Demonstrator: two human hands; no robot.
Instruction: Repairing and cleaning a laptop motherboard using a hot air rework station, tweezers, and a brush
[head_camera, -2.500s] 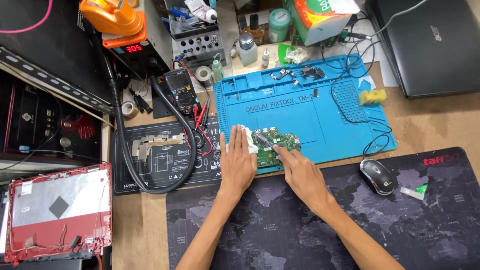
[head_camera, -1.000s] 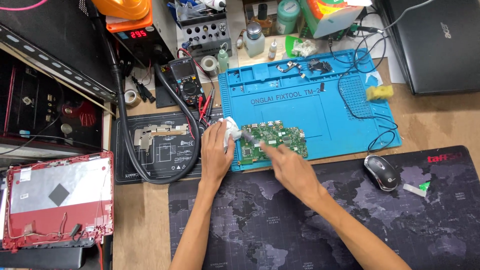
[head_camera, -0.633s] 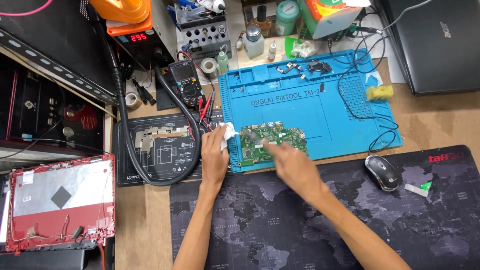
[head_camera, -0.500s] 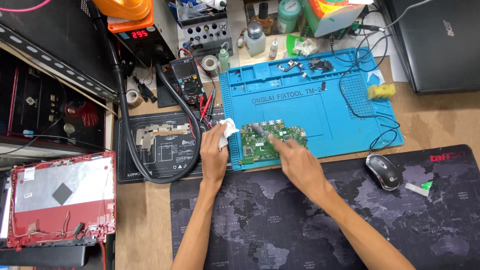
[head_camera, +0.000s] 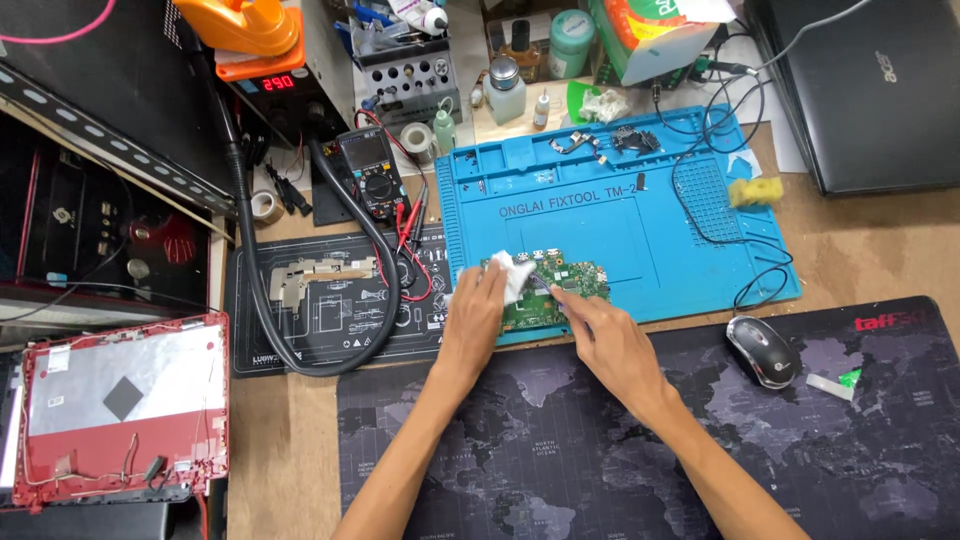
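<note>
My left hand grip grasping white wipe on green circuit board; right hand grip pinching tool, type unclear, on blue mat.

A black multimeter with red leads is set left of the blue silicone work mat, and a yellow sponge is laid on the mat's right part. A computer mouse is placed on the dark world-map desk pad, while a red laptop cover is seen at the far left.
</note>
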